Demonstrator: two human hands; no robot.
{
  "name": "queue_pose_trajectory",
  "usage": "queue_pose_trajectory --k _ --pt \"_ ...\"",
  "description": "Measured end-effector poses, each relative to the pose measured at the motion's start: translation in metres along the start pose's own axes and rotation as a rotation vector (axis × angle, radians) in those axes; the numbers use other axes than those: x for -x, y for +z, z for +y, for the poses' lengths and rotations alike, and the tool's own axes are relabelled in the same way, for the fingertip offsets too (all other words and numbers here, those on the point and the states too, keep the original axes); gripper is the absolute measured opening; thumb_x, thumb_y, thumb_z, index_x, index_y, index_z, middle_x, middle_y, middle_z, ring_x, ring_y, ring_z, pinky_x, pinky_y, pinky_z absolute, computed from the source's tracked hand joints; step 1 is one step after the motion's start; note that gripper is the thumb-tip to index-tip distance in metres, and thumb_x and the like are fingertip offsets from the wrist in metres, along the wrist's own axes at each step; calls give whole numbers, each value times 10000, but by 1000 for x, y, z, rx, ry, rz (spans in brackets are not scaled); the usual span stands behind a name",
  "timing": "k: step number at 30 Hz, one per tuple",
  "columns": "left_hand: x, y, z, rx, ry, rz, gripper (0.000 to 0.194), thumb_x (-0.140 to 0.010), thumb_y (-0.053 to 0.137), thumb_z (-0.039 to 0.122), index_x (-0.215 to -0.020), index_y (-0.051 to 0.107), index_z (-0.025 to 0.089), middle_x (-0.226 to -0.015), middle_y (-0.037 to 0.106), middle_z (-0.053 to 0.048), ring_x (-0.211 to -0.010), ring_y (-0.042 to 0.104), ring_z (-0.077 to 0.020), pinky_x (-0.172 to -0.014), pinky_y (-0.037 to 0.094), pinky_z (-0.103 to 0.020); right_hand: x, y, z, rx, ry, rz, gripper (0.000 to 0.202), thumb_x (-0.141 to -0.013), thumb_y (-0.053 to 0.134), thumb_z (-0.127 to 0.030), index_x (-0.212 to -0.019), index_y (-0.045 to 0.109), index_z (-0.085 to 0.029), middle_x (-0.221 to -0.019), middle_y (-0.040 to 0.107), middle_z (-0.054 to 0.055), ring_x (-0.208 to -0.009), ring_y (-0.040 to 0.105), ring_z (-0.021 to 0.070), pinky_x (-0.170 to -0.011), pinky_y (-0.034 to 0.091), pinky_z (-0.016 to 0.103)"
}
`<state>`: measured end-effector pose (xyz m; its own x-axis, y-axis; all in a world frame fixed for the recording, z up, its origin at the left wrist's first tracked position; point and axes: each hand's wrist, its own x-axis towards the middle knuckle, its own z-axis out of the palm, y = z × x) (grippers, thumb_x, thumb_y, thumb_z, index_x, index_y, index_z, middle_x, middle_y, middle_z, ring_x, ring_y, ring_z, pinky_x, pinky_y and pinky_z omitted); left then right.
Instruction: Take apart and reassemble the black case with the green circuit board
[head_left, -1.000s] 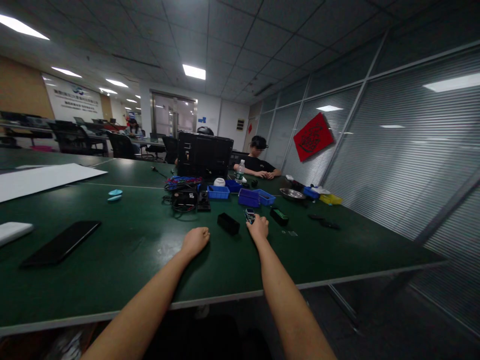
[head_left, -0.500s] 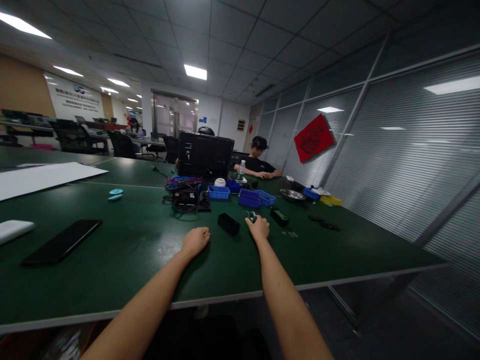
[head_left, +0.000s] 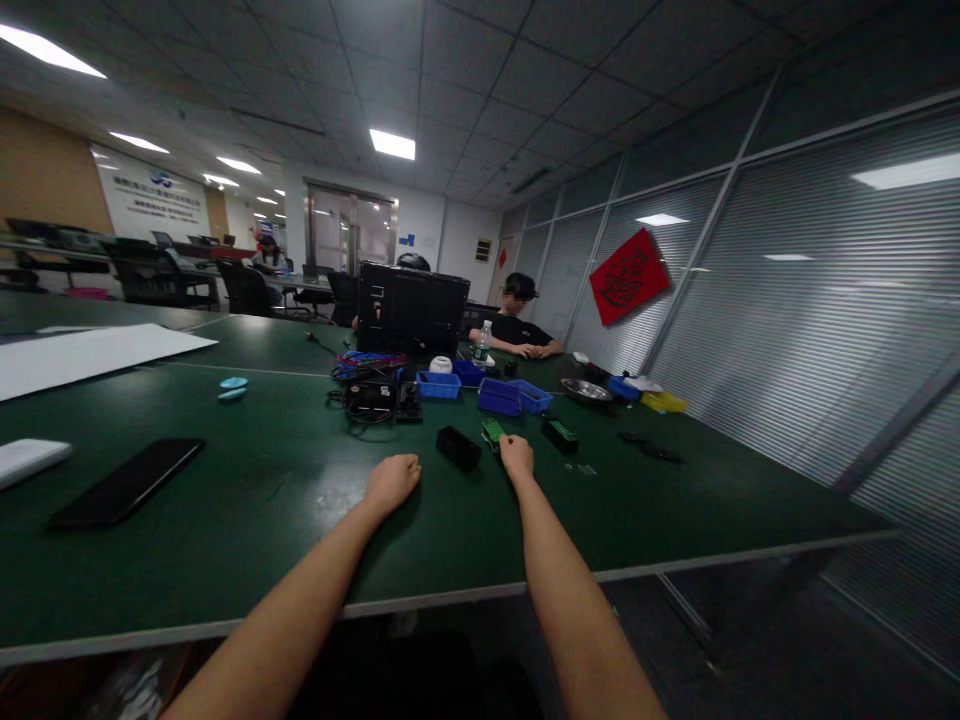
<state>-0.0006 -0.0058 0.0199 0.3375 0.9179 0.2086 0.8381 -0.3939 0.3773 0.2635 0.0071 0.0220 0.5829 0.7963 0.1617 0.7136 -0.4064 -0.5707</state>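
On a green-topped bench (head_left: 225,480), a black box (head_left: 459,449) serves as the landmark. Just right of it, the right hand (head_left: 517,458) pinches the near edge of a green circuit board (head_left: 492,433) between thumb and fingers. Left of the box, the left hand (head_left: 392,482) rests curled in a loose fist; nothing shows in it. Farther right of the box, a second box (head_left: 559,434) has green board visible inside. The held board appears outside both boxes; the landmark's dark interior is unreadable, so overall progress seems partial.
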Motion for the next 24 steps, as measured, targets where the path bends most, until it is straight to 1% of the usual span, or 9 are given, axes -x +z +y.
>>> queue_pose_trajectory --k 3,5,7,12,15,18,19,21,24 --pt "1 -1 2 -5 -20 -5 242 -801 396 320 -605 459 193 -632 557 -3 -628 506 -119 -522 218 -234 0 1 1 28 -23 43 453 -825 320 -424 -1020 615 -140 -1010 603 153 -935 561 247 -754 402 300" --pt "1 -1 2 -5 -18 -1 241 -802 396 321 -609 468 195 -636 561 -5 -634 508 -122 -527 223 -233 1 2 2 39 -54 75 532 -797 361 -507 -1102 570 -125 -1068 568 174 -985 532 269 -789 393 324" --pt "1 -1 2 -2 -14 3 238 -802 395 318 -612 473 197 -637 561 -7 -635 508 -124 -530 228 -232 2 4 2 54 -81 76 592 -750 438 -542 -1151 534 -118 -1091 548 186 -1021 505 286 -811 386 341" --pt "0 1 -1 9 8 6 229 -797 403 312 -608 465 198 -614 543 0 -625 508 -124 -527 240 -231 1 14 1 -13 -172 67 473 -703 558 -351 -1121 552 -129 -1071 559 151 -998 522 242 -840 382 296" --pt "-2 4 -4 23 11 46 193 -793 415 314 -648 476 203 -615 536 9 -625 513 -124 -540 274 -225 2 18 -2 -192 -313 -32 437 -673 563 -252 -1095 570 -139 -1046 585 104 -950 543 203 -834 395 276" --pt "-3 6 -6 81 -2 153 132 -761 473 326 -804 512 208 -738 575 2 -698 540 -132 -602 348 -227 5 20 -7 -366 -432 -196 451 -644 558 -202 -1090 574 -137 -971 616 69 -858 564 178 -783 424 281" --pt "-4 6 -6 111 3 190 187 -744 499 331 -883 515 206 -824 588 -10 -756 551 -139 -644 374 -232 7 20 -8 -406 -461 -245 452 -638 561 -198 -1085 578 -140 -951 620 61 -841 564 174 -774 427 286" --pt "-4 6 -6 165 39 240 382 -710 548 340 -1060 485 202 -1039 566 -43 -927 541 -161 -773 398 -254 10 19 -10 -464 -512 -319 444 -632 567 -199 -1074 586 -154 -945 621 47 -845 558 169 -778 423 289" --pt "-6 8 -6 200 92 224 665 -669 599 358 -1265 353 198 -1287 433 -67 -1161 420 -192 -955 326 -284 15 15 -13 -487 -555 -370 431 -635 572 -199 -1065 592 -175 -959 614 36 -862 546 164 -783 411 284"
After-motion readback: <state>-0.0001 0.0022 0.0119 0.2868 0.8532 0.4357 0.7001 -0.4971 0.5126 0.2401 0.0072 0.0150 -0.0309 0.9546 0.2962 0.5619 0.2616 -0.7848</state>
